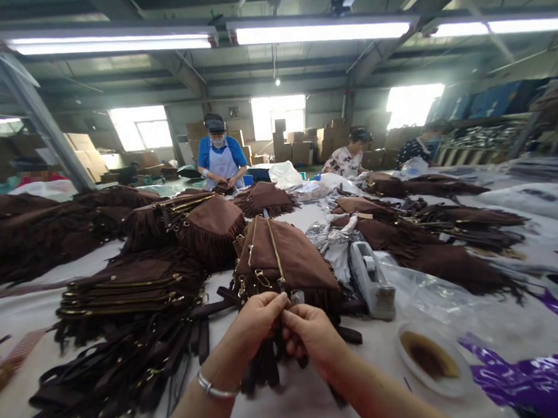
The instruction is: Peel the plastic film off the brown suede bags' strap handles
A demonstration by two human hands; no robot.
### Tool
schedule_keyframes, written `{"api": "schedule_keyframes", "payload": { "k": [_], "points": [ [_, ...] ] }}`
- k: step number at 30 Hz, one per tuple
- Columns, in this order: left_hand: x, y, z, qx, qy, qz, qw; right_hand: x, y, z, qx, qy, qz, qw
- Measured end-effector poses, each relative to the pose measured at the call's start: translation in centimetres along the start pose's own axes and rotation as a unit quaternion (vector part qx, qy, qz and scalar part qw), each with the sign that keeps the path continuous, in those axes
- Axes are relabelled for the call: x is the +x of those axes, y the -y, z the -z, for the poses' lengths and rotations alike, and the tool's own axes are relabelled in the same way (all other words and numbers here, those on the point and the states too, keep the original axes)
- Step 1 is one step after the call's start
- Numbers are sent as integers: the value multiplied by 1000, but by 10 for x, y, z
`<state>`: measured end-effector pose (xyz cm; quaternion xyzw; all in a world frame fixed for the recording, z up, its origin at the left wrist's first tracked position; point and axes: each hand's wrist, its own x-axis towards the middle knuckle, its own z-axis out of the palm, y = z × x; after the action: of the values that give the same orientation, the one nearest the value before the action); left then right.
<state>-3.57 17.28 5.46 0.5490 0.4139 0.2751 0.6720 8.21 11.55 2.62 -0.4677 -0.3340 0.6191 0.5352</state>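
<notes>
A brown bag lies in front of me, its gold zipper running toward my hands. At the near end of that zipper my left hand pinches a small dark piece between thumb and finger. My right hand meets it there, fingers curled and closed; what they grip is mostly hidden. Dark straps or fringe hang below both hands. Gold clasps show on the bag's left side. Just right of the bag stands a grey tape dispenser.
Stacked brown bags with gold zippers and loose straps lie left. On the right are a white dish with brown contents, purple plastic and more brown pieces. Across the table, a person in blue and others work.
</notes>
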Motion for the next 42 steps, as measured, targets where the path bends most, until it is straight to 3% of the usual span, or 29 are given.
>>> {"api": "schedule_keyframes", "payload": {
  "k": [3,7,11,13,16,19,21,24,27,29,31,33,35,37,39,42],
  "points": [
    [1,0,-2,-64,34,18,997,-2,-1,4,92,41,-31,994],
    [6,8,-10,-120,30,24,992,-2,-4,10,138,80,-47,986],
    [10,20,-17,9,-32,-42,999,-7,-9,19,-23,6,-37,999],
    [10,23,-17,72,-64,-70,993,-14,-7,30,-124,-31,10,992],
    [11,25,-14,65,-73,-43,994,-21,5,61,-241,-100,118,958],
    [11,26,-12,39,-64,-23,997,-11,20,104,-343,-195,180,901],
    [12,26,-14,33,-63,-23,997,5,25,124,-375,-241,157,881],
    [14,28,-19,22,-61,-20,998,24,26,131,-375,-268,107,881],
    [16,32,-16,5,-79,1,997,20,26,126,-394,-275,174,859],
    [17,34,-9,2,-106,20,994,2,27,135,-413,-300,232,828],
    [19,37,-3,1,-123,32,992,-24,30,161,-428,-357,257,789],
    [20,39,0,-7,-122,39,992,-51,33,203,-446,-434,247,743],
    [22,42,-1,-17,-118,41,992,-76,36,252,-480,-501,197,692],
    [23,43,-5,-24,-118,38,992,-93,38,296,-540,-517,103,656],
    [25,43,-9,-31,-124,41,991,-99,40,329,-576,-496,32,649],
    [27,40,-15,-44,-138,58,988,-85,43,356,-603,-462,4,651]
  ]
}}
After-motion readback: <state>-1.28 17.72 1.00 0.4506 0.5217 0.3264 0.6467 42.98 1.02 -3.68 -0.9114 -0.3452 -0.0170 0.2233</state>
